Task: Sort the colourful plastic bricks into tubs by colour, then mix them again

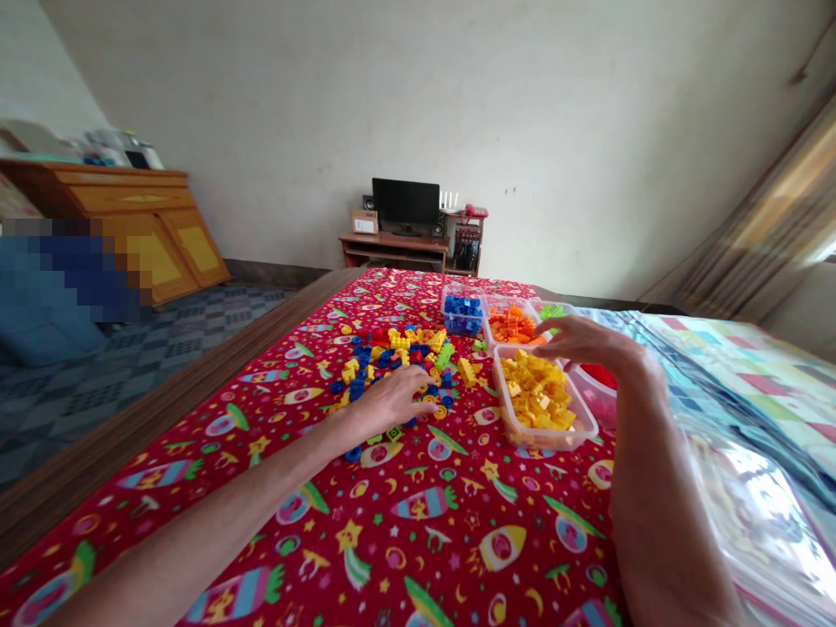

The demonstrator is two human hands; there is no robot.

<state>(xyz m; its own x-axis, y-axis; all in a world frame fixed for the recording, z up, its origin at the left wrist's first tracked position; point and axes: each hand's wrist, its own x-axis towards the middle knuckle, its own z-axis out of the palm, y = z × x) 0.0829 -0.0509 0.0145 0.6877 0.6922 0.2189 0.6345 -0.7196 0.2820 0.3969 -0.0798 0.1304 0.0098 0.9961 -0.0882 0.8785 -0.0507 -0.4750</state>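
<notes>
My left hand [395,399] reaches over a loose pile of toy building blocks [401,348] in yellow, blue, red and green. Its thumb and fingers are apart, close to small yellow and blue wheels [441,409]. Over the tubs on the right is my right hand [581,340], its fingers stretched out and apart near the edge between the tub of orange blocks [513,324] and the tub of yellow blocks [539,392]. I see no block in either hand, though the right fingertips are partly hidden.
A tub of blue blocks [463,315] stands at the back, with green blocks [552,311] further right. My right arm partly covers a tub of red pieces [597,379]. A clear plastic bag [758,496] lies at right. Patterned red cloth [418,540] covers the table.
</notes>
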